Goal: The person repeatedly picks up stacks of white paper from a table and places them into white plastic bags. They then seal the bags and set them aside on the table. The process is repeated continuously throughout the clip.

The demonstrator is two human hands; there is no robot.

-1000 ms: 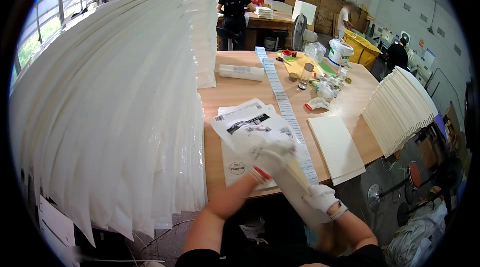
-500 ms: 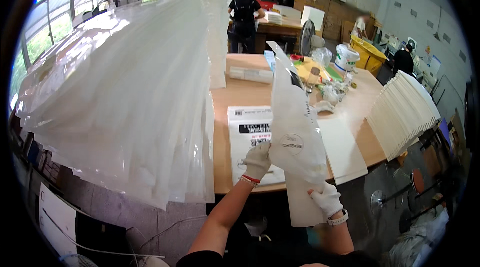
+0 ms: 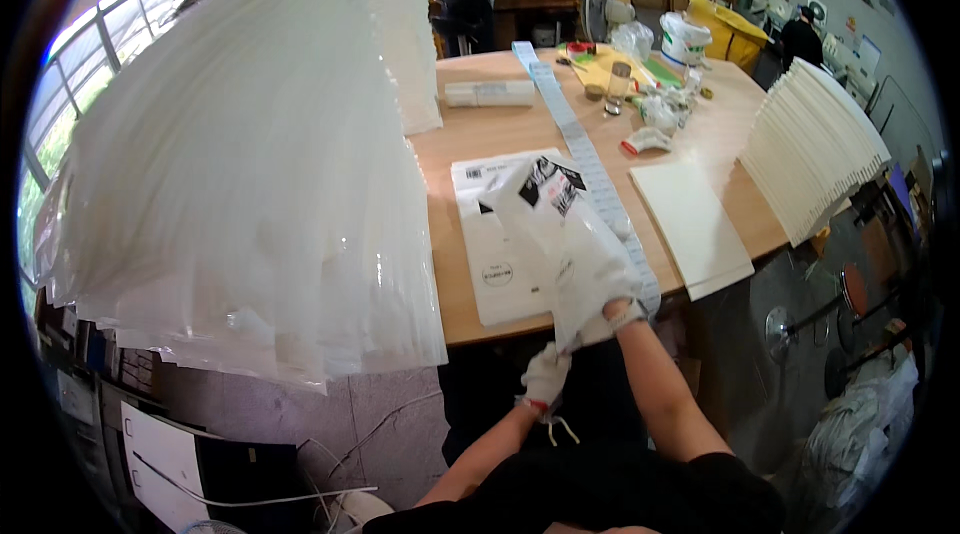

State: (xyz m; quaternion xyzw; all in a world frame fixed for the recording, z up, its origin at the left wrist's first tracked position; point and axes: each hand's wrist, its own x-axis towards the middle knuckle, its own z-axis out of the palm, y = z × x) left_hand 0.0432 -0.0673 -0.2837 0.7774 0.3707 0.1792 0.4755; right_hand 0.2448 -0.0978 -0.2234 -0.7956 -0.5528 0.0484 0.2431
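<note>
A translucent white plastic bag (image 3: 575, 259) with black printed blocks is tilted over the front of the table, its printed end lying over a stack of flat printed bags (image 3: 490, 299). My left hand (image 3: 546, 374), in a white glove, is closed around the bag's near lower corner, just off the table's edge. My right hand (image 3: 598, 322), gloved too and with a watch at the wrist, is against the bag's near right side. Its fingers blend into the white film, so their grip is hidden. Just right of the bag runs a long strip of pale blue labels (image 3: 595, 169).
A huge pile of clear plastic bags (image 3: 250, 174) overhangs the left side. White boards (image 3: 690, 224) lie on the right, near a fanned stack of white sheets (image 3: 812, 149). Farther back are a plastic roll (image 3: 490, 94), a jar (image 3: 617, 89), a loose glove (image 3: 647, 141) and a fan (image 3: 597, 9).
The bag has tipped from upright to low over the printed stack, uncovering the label strip. My left hand has moved down toward me; my right hand has moved up and slightly left.
</note>
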